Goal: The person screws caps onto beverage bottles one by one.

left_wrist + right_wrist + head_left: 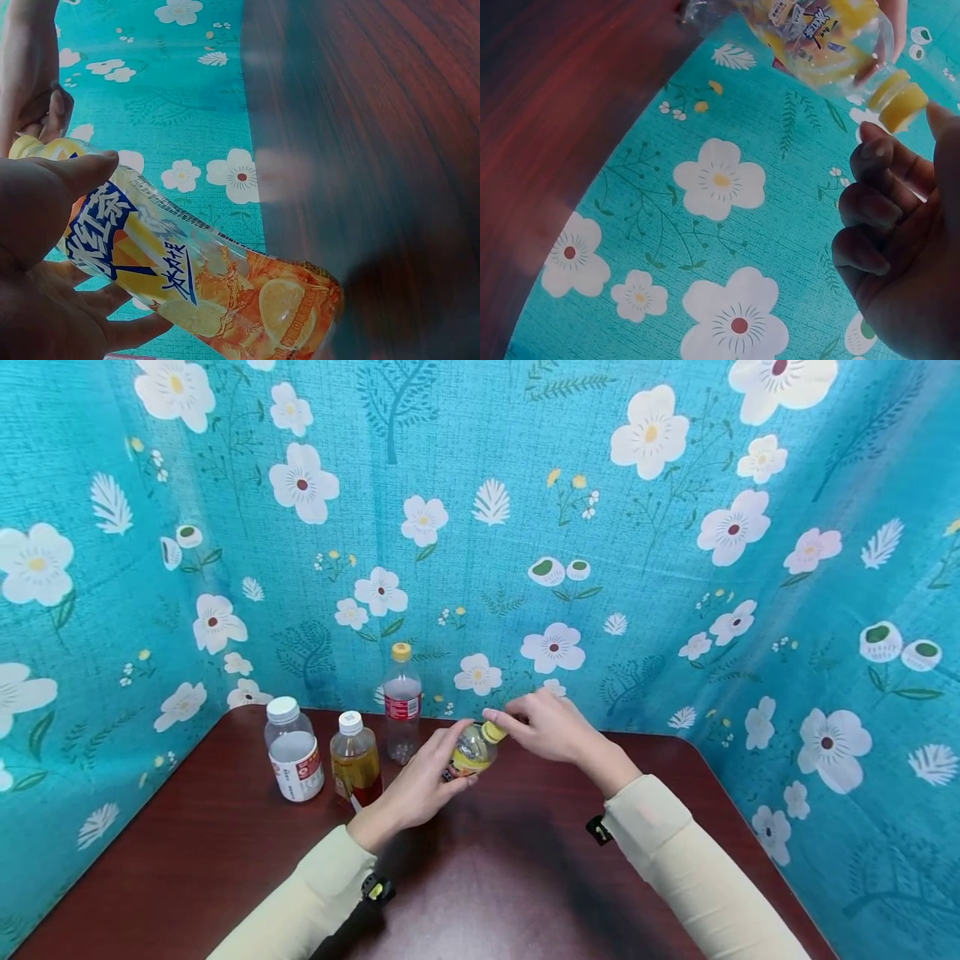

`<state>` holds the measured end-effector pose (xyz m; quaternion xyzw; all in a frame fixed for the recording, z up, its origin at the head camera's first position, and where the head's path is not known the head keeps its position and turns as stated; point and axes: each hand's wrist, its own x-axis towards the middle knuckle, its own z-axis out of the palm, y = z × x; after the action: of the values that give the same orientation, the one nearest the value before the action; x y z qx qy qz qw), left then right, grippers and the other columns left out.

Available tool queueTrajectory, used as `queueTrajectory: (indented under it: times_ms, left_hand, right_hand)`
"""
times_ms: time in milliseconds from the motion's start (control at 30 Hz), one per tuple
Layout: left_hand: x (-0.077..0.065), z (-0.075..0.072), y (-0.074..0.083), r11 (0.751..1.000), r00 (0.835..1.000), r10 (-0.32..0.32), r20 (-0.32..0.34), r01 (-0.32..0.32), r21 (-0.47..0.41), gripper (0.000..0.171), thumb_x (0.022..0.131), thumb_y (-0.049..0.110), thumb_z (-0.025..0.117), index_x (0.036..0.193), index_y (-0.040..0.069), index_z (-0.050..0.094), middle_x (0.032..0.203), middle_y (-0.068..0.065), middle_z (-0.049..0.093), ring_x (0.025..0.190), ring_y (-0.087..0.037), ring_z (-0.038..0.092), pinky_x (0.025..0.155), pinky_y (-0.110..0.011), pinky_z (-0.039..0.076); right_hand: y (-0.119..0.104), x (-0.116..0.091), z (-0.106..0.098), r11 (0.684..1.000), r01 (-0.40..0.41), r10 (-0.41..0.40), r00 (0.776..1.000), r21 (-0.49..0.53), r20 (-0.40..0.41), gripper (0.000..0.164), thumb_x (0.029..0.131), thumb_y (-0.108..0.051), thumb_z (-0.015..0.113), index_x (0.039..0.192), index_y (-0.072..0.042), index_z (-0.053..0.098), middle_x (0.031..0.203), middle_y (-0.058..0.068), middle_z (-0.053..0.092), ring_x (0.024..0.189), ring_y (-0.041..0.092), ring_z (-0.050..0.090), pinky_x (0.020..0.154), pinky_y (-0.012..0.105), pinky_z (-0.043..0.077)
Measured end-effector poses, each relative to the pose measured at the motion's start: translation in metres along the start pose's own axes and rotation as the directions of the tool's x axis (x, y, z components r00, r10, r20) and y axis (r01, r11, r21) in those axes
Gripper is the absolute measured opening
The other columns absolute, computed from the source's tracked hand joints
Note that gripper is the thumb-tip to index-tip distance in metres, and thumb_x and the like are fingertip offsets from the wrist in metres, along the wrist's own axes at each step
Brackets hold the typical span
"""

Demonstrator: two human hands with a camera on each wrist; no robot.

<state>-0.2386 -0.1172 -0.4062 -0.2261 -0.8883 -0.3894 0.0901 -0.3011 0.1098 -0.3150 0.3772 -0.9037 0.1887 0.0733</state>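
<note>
A clear plastic iced tea bottle [180, 255] with a yellow and orange lemon label is tilted, its neck toward the right. My left hand [422, 781] grips it around the body, thumb on one side and fingers on the other. At its neck is a yellow cap [902, 107]. My right hand [551, 725] is at this cap, with thumb and curled index finger on either side of it. The other right fingers curl below, holding nothing. Whether the index fingertip touches the cap is hard to tell.
Left of my hands stand a white-capped jar-like bottle [296, 760], a white-capped bottle of amber liquid [356, 764] and a clear bottle with red label and yellow cap [402, 706]. They are on a dark red-brown table [225, 860]. A blue flowered curtain [480, 568] surrounds the table.
</note>
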Motion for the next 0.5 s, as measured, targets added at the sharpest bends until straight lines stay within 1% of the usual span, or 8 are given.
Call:
queueTrajectory:
  times_ms: [67, 133, 167, 233, 267, 367, 433, 500]
  left_hand:
    - [0.000, 0.000, -0.001, 1.000, 1.000, -0.001, -0.003, 0.001, -0.004, 0.088, 0.089, 0.017, 0.081, 0.160, 0.021, 0.029, 0.137, -0.010, 0.049, 0.122, -0.023, 0.054, 0.101, -0.044, 0.054]
    - [0.000, -0.001, -0.001, 1.000, 1.000, 0.001, -0.005, -0.001, -0.012, 0.088, 0.089, 0.016, 0.081, 0.160, 0.020, 0.029, 0.137, -0.010, 0.049, 0.123, -0.023, 0.054, 0.100, -0.044, 0.054]
    - [0.000, -0.001, -0.002, 1.000, 1.000, 0.001, -0.007, -0.001, -0.013, 0.088, 0.089, 0.016, 0.081, 0.160, 0.020, 0.029, 0.138, -0.010, 0.049, 0.123, -0.023, 0.054, 0.101, -0.044, 0.054]
    - [-0.001, -0.001, -0.002, 1.000, 1.000, 0.001, -0.009, -0.001, -0.018, 0.088, 0.089, 0.016, 0.081, 0.160, 0.021, 0.028, 0.138, -0.011, 0.049, 0.123, -0.024, 0.054, 0.101, -0.044, 0.053]
    - [-0.001, -0.002, -0.002, 1.000, 1.000, 0.000, -0.010, 0.000, -0.019, 0.088, 0.089, 0.016, 0.081, 0.160, 0.022, 0.028, 0.139, -0.011, 0.049, 0.123, -0.024, 0.054, 0.101, -0.045, 0.053]
    - [-0.001, -0.002, -0.003, 1.000, 1.000, -0.004, -0.012, 0.004, -0.017, 0.088, 0.089, 0.017, 0.081, 0.160, 0.024, 0.028, 0.138, -0.010, 0.049, 0.123, -0.023, 0.055, 0.101, -0.045, 0.053]
    - [-0.002, -0.001, -0.003, 1.000, 1.000, -0.008, -0.011, 0.008, -0.017, 0.088, 0.089, 0.017, 0.081, 0.160, 0.025, 0.028, 0.137, -0.010, 0.050, 0.122, -0.023, 0.055, 0.101, -0.045, 0.053]
    - [-0.003, -0.001, -0.003, 1.000, 1.000, -0.010, -0.009, 0.010, -0.020, 0.088, 0.089, 0.017, 0.081, 0.159, 0.024, 0.029, 0.136, -0.009, 0.050, 0.121, -0.023, 0.056, 0.101, -0.045, 0.053]
  right_hand:
    - [0.000, 0.000, -0.003, 0.999, 0.006, -0.006, 1.000, 0.037, 0.016, 0.037, 0.104, -0.048, 0.055, 0.080, -0.024, 0.069, 0.058, -0.007, 0.050, 0.049, 0.014, 0.047, 0.050, 0.031, 0.041]
    - [0.000, -0.001, -0.007, 0.996, 0.016, -0.020, 0.999, 0.084, 0.045, 0.029, 0.104, -0.046, 0.057, 0.100, -0.021, 0.071, 0.069, -0.008, 0.058, 0.052, 0.016, 0.050, 0.053, 0.033, 0.044]
    - [0.001, -0.001, -0.008, 0.994, 0.019, -0.026, 0.997, 0.106, 0.066, 0.029, 0.104, -0.046, 0.058, 0.111, -0.021, 0.070, 0.075, -0.008, 0.060, 0.053, 0.016, 0.051, 0.054, 0.033, 0.045]
    - [0.000, -0.001, -0.011, 0.989, 0.029, -0.045, 0.993, 0.147, 0.111, 0.036, 0.102, -0.044, 0.061, 0.130, -0.021, 0.063, 0.086, -0.009, 0.063, 0.053, 0.015, 0.051, 0.054, 0.033, 0.046]
    - [0.000, -0.001, -0.012, 0.986, 0.031, -0.053, 0.990, 0.166, 0.132, 0.040, 0.102, -0.043, 0.062, 0.135, -0.020, 0.061, 0.089, -0.008, 0.063, 0.052, 0.015, 0.049, 0.054, 0.033, 0.046]
    - [0.000, -0.002, -0.013, 0.977, 0.027, -0.067, 0.981, 0.212, 0.182, 0.041, 0.101, -0.039, 0.065, 0.137, -0.020, 0.059, 0.091, -0.005, 0.060, 0.051, 0.012, 0.045, 0.055, 0.031, 0.044]
    - [-0.001, -0.002, -0.011, 0.972, 0.020, -0.067, 0.979, 0.236, 0.192, 0.037, 0.101, -0.035, 0.066, 0.134, -0.019, 0.062, 0.092, -0.004, 0.060, 0.051, 0.011, 0.045, 0.055, 0.031, 0.044]
    - [0.000, -0.002, -0.008, 0.970, 0.017, -0.063, 0.981, 0.243, 0.181, 0.031, 0.100, -0.033, 0.068, 0.128, -0.018, 0.067, 0.091, -0.004, 0.061, 0.054, 0.011, 0.049, 0.056, 0.030, 0.045]
